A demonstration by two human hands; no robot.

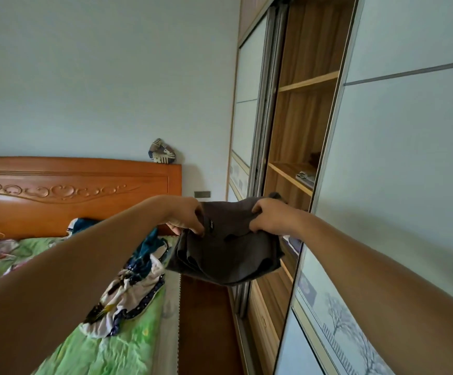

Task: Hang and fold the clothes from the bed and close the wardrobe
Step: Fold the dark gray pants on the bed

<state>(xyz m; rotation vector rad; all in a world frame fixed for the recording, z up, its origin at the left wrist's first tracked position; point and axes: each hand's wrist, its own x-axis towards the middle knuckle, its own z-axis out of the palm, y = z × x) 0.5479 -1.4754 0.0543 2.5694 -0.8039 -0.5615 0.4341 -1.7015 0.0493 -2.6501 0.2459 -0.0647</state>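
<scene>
- Dark grey folded garment (225, 247) at centre frame, left hand (186, 215) and right hand (270, 216) each with a closed grip pinching its upper edge, just in front of the open wardrobe (301, 125).
- One folded piece (305, 175) sits on a shelf, right of centre.
- Left to do, I'd judge: patterned clothes (130, 288) lie heaped on the green bed (106, 347), lower left, and the sliding door (398, 185) isn't closed.

Soft, even daylight filling room, source lying outside frame; wall (98, 77) taking cool greenish cast; wardrobe interior (303, 123) sitting dimmer; dark garment (225, 247) losing detail in folds; wide lens bowing sliding door (409, 171) edges; green bedding (106, 347) blurring near bottom edge.
</scene>
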